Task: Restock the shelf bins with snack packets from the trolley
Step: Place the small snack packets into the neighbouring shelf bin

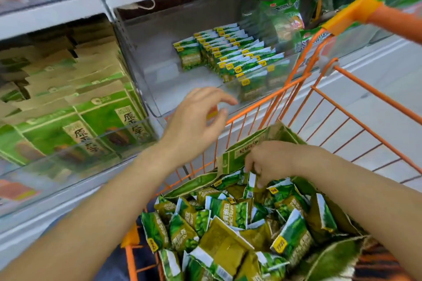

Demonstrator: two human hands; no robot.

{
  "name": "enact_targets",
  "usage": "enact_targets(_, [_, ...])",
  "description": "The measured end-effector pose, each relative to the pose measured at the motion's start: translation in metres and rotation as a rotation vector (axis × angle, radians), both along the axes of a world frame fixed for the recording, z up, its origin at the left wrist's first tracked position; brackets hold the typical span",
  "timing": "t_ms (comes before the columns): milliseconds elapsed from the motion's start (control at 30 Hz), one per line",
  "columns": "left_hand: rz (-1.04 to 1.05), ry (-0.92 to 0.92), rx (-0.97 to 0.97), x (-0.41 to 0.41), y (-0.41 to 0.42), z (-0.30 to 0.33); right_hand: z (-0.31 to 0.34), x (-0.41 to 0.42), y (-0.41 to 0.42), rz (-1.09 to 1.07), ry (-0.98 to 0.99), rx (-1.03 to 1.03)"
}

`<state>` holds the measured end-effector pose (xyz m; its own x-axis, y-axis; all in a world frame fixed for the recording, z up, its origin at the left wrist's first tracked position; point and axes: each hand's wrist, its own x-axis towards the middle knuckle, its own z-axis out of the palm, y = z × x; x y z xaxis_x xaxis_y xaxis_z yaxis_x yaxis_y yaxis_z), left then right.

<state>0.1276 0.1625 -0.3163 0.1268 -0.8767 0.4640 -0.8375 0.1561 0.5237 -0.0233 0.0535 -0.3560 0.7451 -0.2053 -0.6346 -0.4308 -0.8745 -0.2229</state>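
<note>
The left hand (196, 121) hovers with fingers spread and empty over the front edge of the clear plastic shelf bin (159, 57), where small green snack packets (228, 55) stand in rows toward its right side. The right hand (271, 162) reaches down into the orange wire trolley (296, 89), fingers pinched together on one green-and-white packet (251, 183) at the top of the loose heap of packets (228, 223) in an open green carton.

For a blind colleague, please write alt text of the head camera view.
A person's right hand pinches small green snack packets heaped in an orange wire trolley, while the open left hand hangs empty before a clear plastic shelf bin. The bin holds rows of upright matching packets on its right side; its left part is bare.
</note>
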Motion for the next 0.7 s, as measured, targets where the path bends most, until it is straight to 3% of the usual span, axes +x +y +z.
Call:
enact_targets(67, [-0.052, -0.037, 0.025, 0.005, -0.004, -0.01, -0.008, 0.0, 0.001, 0.004, -0.034, -0.008])
enact_targets(200, [-0.015, 0.073, 0.076, 0.009, -0.006, -0.014, -0.001, 0.002, -0.004, -0.004, -0.115, 0.021])
enact_targets(300, [0.037, 0.233, 0.057, 0.009, -0.002, -0.012, 0.038, -0.004, -0.013, -0.189, -0.285, 0.296])
enact_targets(433, [0.068, 0.519, -0.072, 0.008, 0.007, 0.0, 0.082, -0.017, -0.02, -0.589, -0.682, 0.711])
enact_targets(533, [0.018, 0.378, -0.124, 0.003, 0.015, 0.007, 0.084, -0.016, -0.019, -0.777, -0.898, 0.8])
enact_targets(700, [-0.057, -0.169, -0.173, -0.003, 0.009, -0.001, 0.073, -0.01, -0.016, -0.963, -0.906, 0.829])
